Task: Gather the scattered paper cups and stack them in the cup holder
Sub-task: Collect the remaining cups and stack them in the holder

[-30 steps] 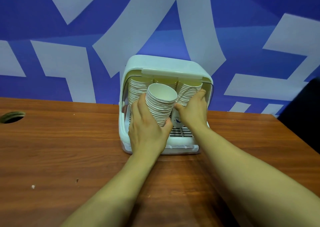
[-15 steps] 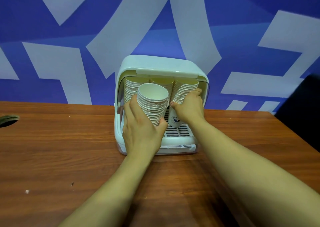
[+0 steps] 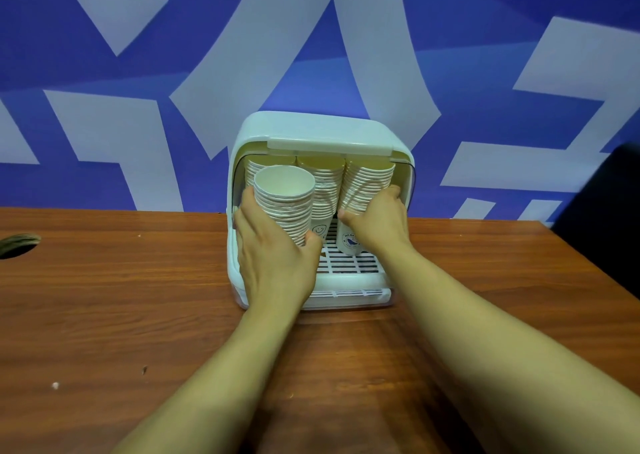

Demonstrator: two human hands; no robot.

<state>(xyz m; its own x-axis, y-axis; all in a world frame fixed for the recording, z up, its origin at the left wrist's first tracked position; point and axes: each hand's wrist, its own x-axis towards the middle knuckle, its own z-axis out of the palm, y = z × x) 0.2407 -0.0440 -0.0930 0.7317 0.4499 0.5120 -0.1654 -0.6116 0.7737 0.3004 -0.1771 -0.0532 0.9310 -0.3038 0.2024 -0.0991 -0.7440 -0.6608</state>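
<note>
1. Holding a stack (image 3: 289, 208) in the holder (image 3: 313, 131) mouth, the left hand (image 3: 273, 259) has barely moved since a second ago.
2. Right hand (image 3: 377, 218) still clasps the holder's right-side stack (image 3: 367, 187); seating remains unfinished.

cup stacks (image 3: 367, 183) in holder (image 3: 311, 131), on table (image 3: 104, 280)

Left hand (image 3: 273, 263): grips tilted cup stack (image 3: 287, 208) (mouth open); right hand (image 3: 377, 221) steadies neighbouring stack (image 3: 367, 187) inside cup holder (image 3: 311, 131).
</note>
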